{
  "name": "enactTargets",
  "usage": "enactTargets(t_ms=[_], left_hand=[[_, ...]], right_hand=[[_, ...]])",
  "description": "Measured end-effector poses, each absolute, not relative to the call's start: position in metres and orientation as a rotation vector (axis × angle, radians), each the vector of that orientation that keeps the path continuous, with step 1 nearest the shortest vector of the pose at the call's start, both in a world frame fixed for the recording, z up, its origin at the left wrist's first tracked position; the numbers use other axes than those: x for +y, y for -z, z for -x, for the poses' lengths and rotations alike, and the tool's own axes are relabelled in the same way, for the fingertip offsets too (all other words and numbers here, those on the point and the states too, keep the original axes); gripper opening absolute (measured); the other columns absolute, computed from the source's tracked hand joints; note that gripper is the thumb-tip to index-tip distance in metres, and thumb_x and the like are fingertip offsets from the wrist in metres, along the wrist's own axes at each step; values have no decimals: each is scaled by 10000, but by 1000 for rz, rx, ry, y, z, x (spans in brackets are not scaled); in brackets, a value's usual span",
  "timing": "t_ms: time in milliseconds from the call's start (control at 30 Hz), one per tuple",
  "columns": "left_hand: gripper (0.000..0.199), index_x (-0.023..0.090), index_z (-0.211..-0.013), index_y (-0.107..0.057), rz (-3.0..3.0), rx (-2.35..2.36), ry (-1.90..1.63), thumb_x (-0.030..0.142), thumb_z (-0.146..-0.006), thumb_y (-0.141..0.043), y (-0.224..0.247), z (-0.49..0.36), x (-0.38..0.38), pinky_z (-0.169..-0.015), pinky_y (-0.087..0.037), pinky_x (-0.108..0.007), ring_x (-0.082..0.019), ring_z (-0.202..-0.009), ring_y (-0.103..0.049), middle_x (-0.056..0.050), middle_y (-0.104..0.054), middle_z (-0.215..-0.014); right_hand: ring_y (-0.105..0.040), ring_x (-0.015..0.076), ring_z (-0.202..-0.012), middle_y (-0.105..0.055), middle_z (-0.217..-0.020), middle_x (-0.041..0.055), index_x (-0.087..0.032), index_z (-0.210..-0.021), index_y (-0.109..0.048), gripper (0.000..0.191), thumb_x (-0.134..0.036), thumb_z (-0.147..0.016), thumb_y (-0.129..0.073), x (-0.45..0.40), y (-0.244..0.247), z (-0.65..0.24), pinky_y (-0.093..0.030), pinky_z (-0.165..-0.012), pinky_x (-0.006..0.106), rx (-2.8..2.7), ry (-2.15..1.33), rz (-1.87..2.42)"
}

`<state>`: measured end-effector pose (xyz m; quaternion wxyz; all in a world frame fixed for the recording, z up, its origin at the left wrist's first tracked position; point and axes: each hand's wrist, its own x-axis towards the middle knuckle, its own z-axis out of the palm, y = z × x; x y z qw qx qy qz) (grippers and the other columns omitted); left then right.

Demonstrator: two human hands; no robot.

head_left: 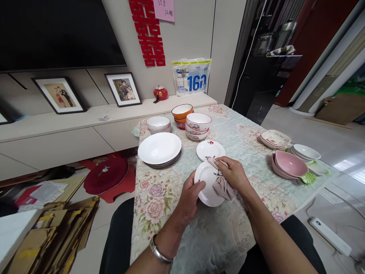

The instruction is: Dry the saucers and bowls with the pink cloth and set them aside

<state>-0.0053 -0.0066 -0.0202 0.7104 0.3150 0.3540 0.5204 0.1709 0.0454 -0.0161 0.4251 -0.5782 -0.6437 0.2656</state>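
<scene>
A small white plate [207,192] with a floral print is tilted above the table's near edge. My left hand [189,196] grips its left rim, thumb on the face. Bunched in my right hand [234,173] is a pinkish-grey cloth [223,186], pressed against the plate's right side. Just beyond, a short stack of similar small plates [209,148] lies on the flowered tablecloth [176,213]. To the left is a stack of large white plates [159,147].
Bowls with red rims [199,122], orange bowls [181,111] and white bowls [158,123] stand at the back. On the right are pink leaf-shaped bowls [288,163], small white bowls [306,151] and squarish dishes [275,137]. Flattened cardboard [54,232] and a red stool [107,175] are left.
</scene>
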Motion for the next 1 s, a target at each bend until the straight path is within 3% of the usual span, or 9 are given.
enactTargets(t_ms=[133,267,367,467,567,767,1000], left_hand=[[491,148,-1200,-617,-607,778,-1211,294,-743,-722,16,3,-8,-815,-497,-348,-255,-916,-672,-91,-744,-1001],[585,120,-1162,-631,-563,699,-1171,200,-608,-802,14,-1,-11,-844,-508,-382,-289,-941,-682,-112,-751,-1005],[611,135,-1167,-628,-550,666,-1142,142,-574,-778,16,-3,-12,-837,-511,-376,-275,-922,-685,-94,-755,-993],[536,140,-1096,-655,-577,672,-1108,114,-566,-729,16,-4,-13,-802,-506,-359,-254,-858,-683,-76,-755,-944],[464,140,-997,-676,-614,684,-1050,80,-536,-681,14,-5,-14,-748,-491,-331,-239,-805,-671,-56,-745,-865],[332,142,-793,-665,-647,709,-982,41,-484,-602,15,-6,-15,-685,-461,-294,-193,-707,-620,-18,-682,-715],[498,140,-1010,-676,-657,679,-959,73,-517,-640,11,-5,-13,-695,-464,-294,-193,-738,-619,-36,-706,-810]], right_hand=[[-586,192,-718,-686,-759,18,-182,-857,-717,298,-444,-841,-575,44,11,-167,-424,-645,285,-1488,-762,1485],[-568,187,-693,-664,-727,15,-178,-819,-700,288,-430,-841,-562,44,13,-166,-410,-638,293,-1412,-735,1531],[-602,207,-766,-684,-798,35,-185,-852,-725,246,-385,-843,-581,46,18,-167,-441,-725,329,-1465,-582,1520],[-603,234,-888,-669,-897,70,-193,-894,-752,203,-332,-849,-612,45,21,-165,-454,-827,374,-1566,-315,1400],[-565,240,-923,-634,-916,81,-222,-947,-764,181,-282,-878,-607,40,18,-156,-465,-828,390,-1691,-141,1281],[-549,248,-987,-651,-994,75,-265,-1016,-757,199,-235,-912,-590,27,5,-139,-451,-864,430,-1988,-138,1093],[-648,214,-927,-709,-961,61,-243,-1034,-739,210,-288,-919,-570,38,21,-153,-497,-837,362,-1771,-471,1247]])
